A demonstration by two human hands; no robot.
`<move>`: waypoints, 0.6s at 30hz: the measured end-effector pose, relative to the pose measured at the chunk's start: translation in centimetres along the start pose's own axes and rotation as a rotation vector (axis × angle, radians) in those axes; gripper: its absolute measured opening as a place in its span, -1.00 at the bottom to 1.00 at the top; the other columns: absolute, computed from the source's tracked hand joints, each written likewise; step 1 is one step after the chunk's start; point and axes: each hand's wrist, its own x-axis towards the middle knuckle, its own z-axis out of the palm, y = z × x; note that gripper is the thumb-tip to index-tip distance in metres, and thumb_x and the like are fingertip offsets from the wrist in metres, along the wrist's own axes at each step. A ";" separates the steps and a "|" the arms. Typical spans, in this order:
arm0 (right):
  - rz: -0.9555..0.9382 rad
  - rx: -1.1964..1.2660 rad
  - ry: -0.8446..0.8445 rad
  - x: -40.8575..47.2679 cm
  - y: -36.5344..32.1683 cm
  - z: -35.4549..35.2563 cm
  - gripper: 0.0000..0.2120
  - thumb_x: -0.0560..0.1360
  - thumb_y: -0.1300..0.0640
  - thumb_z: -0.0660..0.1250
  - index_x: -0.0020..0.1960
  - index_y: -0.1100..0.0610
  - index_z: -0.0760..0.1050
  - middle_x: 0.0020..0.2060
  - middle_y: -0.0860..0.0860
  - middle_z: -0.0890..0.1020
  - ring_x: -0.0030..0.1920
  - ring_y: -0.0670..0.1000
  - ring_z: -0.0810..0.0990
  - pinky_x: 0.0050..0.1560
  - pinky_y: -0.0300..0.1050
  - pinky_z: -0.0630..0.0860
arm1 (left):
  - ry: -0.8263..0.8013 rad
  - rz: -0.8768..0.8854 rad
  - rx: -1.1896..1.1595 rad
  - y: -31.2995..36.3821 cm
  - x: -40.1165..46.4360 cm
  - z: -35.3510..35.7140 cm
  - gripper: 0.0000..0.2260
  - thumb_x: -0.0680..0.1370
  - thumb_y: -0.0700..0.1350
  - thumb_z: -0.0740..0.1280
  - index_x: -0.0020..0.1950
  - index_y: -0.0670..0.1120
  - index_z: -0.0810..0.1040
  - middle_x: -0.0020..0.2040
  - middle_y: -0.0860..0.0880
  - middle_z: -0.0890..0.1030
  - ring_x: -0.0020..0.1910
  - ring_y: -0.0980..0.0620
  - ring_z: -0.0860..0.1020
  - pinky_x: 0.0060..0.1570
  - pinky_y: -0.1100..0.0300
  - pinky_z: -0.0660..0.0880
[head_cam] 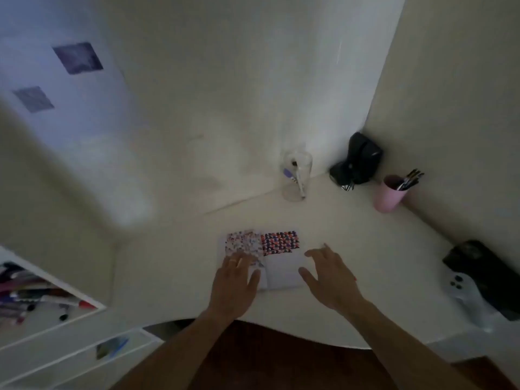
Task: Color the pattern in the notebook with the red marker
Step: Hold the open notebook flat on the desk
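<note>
An open notebook (281, 266) lies on the white desk (351, 229), in front of me. Its upper halves carry small patterns in red, dark blue and white; the lower right page is blank. My left hand (236, 282) rests flat on the left page, fingers spread. My right hand (329, 277) hovers at the right page's edge, fingers apart; a small red spot shows at its outer edge, too small to identify. Several markers, some red-capped (81, 304), lie in an open drawer at the lower left.
A clear glass (295, 175) with a pen stands at the back. A black device (357, 161) sits in the corner, a pink cup (389, 195) with pens beside it. A dark phone (484, 274) and a white case (461, 288) lie at right. White drawers (56, 347) stand at left.
</note>
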 end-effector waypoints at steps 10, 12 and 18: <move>-0.016 -0.091 0.137 3.8 5.0 12.3 -0.53 0.59 -0.13 0.12 0.37 0.07 0.49 0.30 0.17 0.54 0.30 0.21 0.49 0.28 0.10 0.48 | 0.157 0.176 0.053 -3.3 1.4 12.4 -0.77 0.60 0.02 0.24 0.19 -0.01 0.56 0.30 -0.14 0.53 0.28 -0.15 0.46 0.18 -0.08 0.44; -0.040 -0.106 0.216 3.9 5.8 13.9 -0.51 0.55 -0.13 0.07 0.28 0.09 0.55 0.22 0.18 0.59 0.22 0.23 0.53 0.21 0.11 0.51 | 0.164 0.191 0.076 -3.5 1.2 13.7 -0.76 0.60 0.06 0.20 0.18 0.02 0.55 0.33 -0.13 0.50 0.30 -0.15 0.44 0.20 -0.08 0.41; -0.074 -0.162 0.345 3.3 6.3 15.6 -0.56 0.56 -0.09 0.06 0.23 0.10 0.54 0.18 0.16 0.59 0.16 0.19 0.52 0.15 0.09 0.50 | 0.232 0.204 0.149 -3.8 0.8 14.8 -0.72 0.60 0.12 0.17 0.22 0.06 0.51 0.32 -0.11 0.48 0.31 -0.12 0.40 0.23 -0.09 0.38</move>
